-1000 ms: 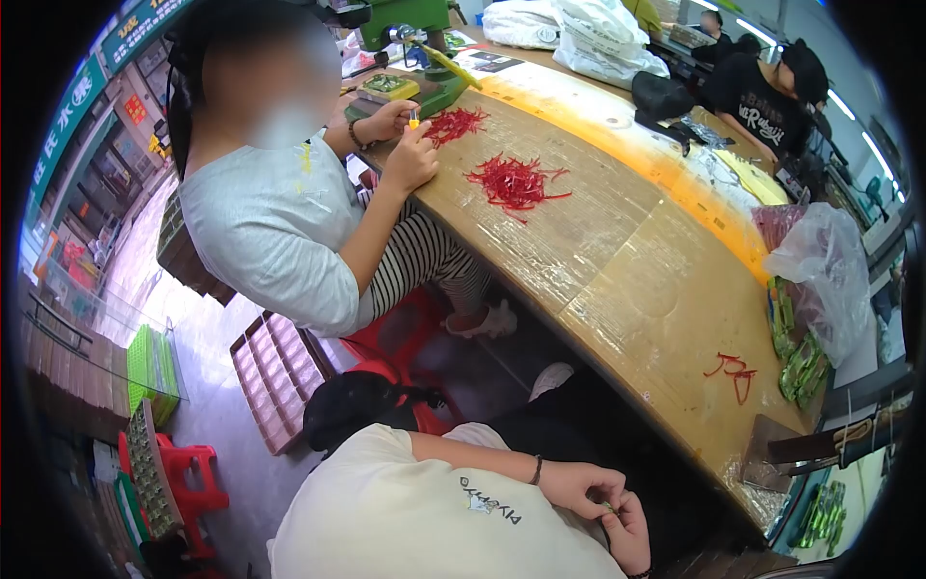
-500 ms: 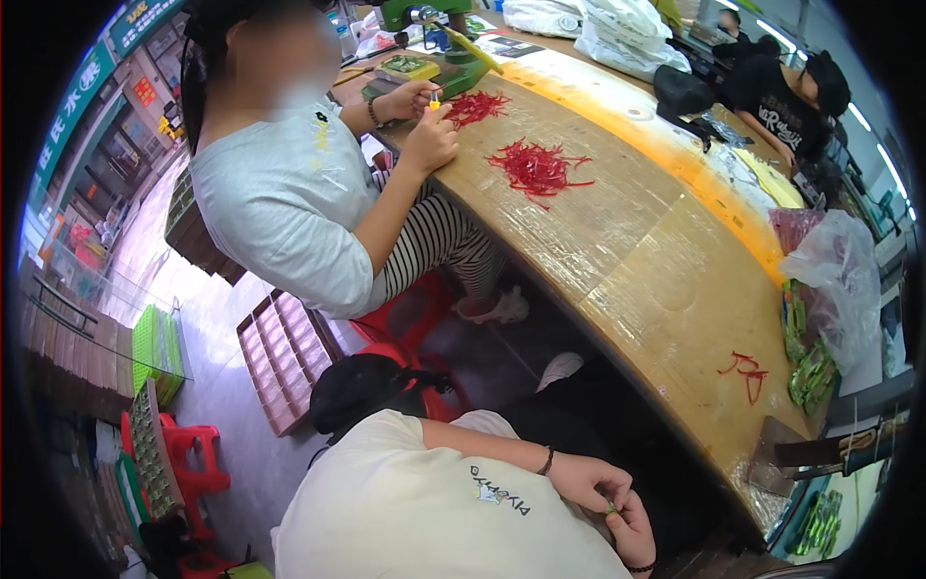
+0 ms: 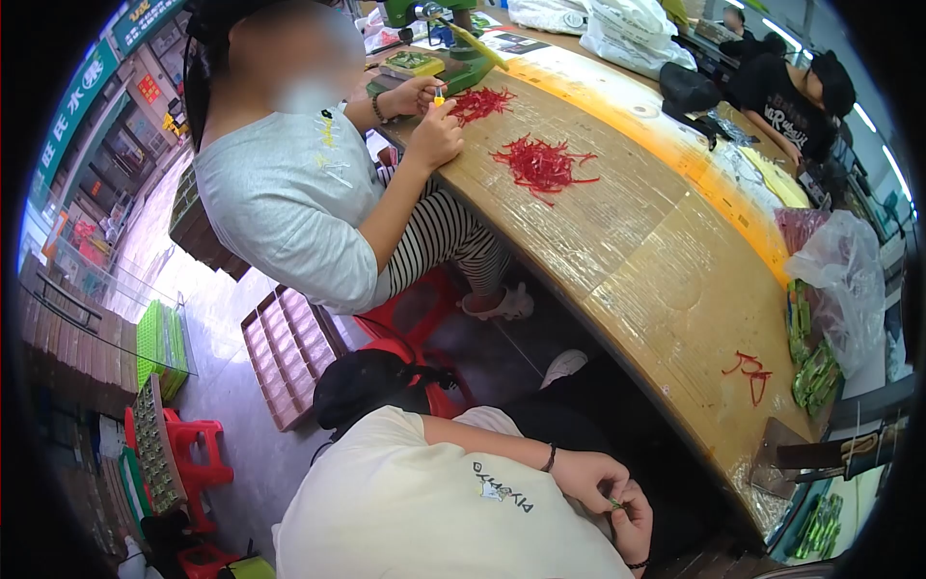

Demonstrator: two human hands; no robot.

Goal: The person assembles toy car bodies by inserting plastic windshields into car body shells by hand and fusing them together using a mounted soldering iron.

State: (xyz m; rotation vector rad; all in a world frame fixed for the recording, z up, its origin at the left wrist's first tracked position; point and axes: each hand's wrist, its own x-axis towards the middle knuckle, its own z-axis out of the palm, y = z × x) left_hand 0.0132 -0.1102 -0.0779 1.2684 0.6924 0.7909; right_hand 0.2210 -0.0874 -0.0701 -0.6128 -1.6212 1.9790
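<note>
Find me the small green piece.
In the head view, the small green piece is low, right of centre, held between the left hand and right hand, left of the near corner of the wooden table.

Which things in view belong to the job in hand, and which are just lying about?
Likely the job's:
- small green piece, between left hand and right hand
- possibly the few loose red strips

Apparently lying about:
- clear plastic bag
- stuffed white plastic bags

A tiny green piece (image 3: 615,504), pinched between the left hand (image 3: 586,479) and the right hand (image 3: 632,525), shows only as a speck, mostly covered, its full shape and tilt too small to tell.
</note>
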